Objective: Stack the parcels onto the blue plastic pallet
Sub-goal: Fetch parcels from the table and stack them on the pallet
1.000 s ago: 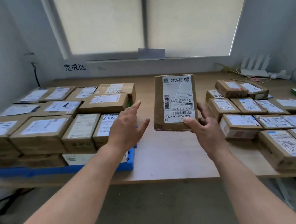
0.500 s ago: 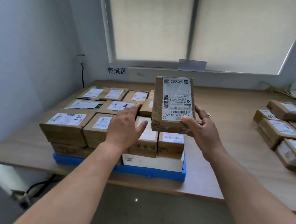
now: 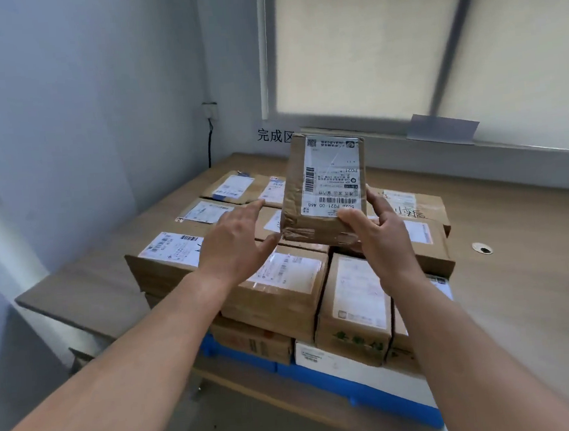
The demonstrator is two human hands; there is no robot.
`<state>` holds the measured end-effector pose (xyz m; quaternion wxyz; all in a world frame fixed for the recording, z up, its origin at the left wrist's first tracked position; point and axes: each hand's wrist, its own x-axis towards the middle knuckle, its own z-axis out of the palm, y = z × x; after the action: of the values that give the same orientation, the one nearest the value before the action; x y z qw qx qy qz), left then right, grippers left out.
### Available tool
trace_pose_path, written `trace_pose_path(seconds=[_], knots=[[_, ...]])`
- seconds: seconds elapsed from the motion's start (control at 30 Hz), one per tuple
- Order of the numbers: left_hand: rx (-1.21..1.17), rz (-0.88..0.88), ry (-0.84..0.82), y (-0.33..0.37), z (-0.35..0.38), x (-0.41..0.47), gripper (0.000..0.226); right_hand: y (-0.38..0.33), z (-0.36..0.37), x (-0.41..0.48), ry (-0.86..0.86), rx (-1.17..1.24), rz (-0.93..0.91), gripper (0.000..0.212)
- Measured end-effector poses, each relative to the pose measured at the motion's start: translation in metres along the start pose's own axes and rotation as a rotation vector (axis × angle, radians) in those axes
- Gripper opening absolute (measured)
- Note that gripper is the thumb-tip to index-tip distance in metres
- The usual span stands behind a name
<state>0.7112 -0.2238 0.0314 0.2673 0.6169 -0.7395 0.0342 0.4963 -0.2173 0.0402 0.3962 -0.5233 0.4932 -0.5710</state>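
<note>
I have my right hand (image 3: 382, 238) gripping the parcel (image 3: 328, 185) at its 5 o'clock corner, thumb on the label, tilted in the air above the stacked parcels (image 3: 274, 283) on the blue plastic pallet (image 3: 373, 391). My left hand (image 3: 235, 249), fingers spread, hovers just beside it at 8 o'clock.

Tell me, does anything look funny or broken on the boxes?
The parcel in the right hand has its label upside down with a crease-like line across it, and the tape at its lower edge is wrinkled.

The stacked parcels (image 3: 274, 283) hide most of the blue pallet (image 3: 355, 387) at lower centre; the held parcel (image 3: 311, 228) covers part of the right hand (image 3: 386, 242)
</note>
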Motion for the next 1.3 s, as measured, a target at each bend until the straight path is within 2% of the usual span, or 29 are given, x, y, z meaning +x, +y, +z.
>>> trace_pose_path(seconds=[0.27, 0.4, 0.53, 0.6, 0.83, 1.13, 1.3], knots=[[0.103, -0.005, -0.021, -0.047, 0.006, 0.079, 0.068, 0.017, 0.044, 0.086, 0.019, -0.037, 0.002, 0.070], [0.124, 0.011, -0.031, -0.066, 0.014, 0.107, 0.069, 0.026, 0.064, 0.114, 0.027, -0.056, 0.014, 0.065], [0.119, 0.028, -0.035, -0.092, 0.021, 0.128, 0.072, 0.029, 0.091, 0.132, 0.013, -0.060, 0.072, 0.088], [0.108, 0.030, -0.039, -0.108, 0.022, 0.139, 0.074, 0.029, 0.106, 0.141, 0.023, -0.065, 0.095, 0.091], [0.086, 0.112, -0.128, -0.167, 0.029, 0.183, 0.081, 0.039, 0.154, 0.165, 0.123, -0.059, 0.185, 0.088], [-0.204, 0.099, -0.442, -0.234, 0.046, 0.233, 0.104, 0.040, 0.236, 0.207, 0.222, -0.185, 0.241, 0.086], [-0.275, 0.112, -0.491, -0.261, 0.069, 0.252, 0.101, 0.048, 0.258, 0.227, 0.243, -0.303, 0.281, 0.064]])
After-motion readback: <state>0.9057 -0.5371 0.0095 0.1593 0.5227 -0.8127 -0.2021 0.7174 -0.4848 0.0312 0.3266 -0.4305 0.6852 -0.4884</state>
